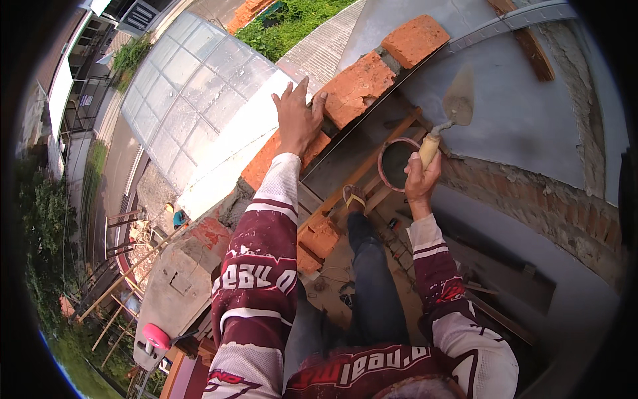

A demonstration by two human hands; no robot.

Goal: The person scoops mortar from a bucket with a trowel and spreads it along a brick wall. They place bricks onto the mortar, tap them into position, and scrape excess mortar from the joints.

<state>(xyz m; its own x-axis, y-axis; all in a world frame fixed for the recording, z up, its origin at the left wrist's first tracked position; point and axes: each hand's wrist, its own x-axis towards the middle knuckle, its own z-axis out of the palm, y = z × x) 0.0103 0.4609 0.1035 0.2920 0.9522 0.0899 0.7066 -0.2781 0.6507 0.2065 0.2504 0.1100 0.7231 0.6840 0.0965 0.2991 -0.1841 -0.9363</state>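
Fingers spread, my left hand (300,121) rests at the near orange brick (266,161) in a row along the wall top. Just beyond its fingertips lies the middle brick (359,88), with a chipped edge. Grey mortar (390,60) fills the joint between that one and the far brick (416,41). My right hand (422,178) is closed around the wooden handle of a trowel (458,103), whose mortar-smeared blade points up and away. Beside that hand is a round bucket (383,169) with dark grey contents. Its lower part is hidden.
My foot in a yellow-strapped sandal (356,197) stands on wooden planks (372,174) inside the wall. Several loose bricks (318,238) lie near my leg. Left of the wall is a drop past a translucent panelled roof (193,100). A pink-and-black object (157,336) sits at lower left.
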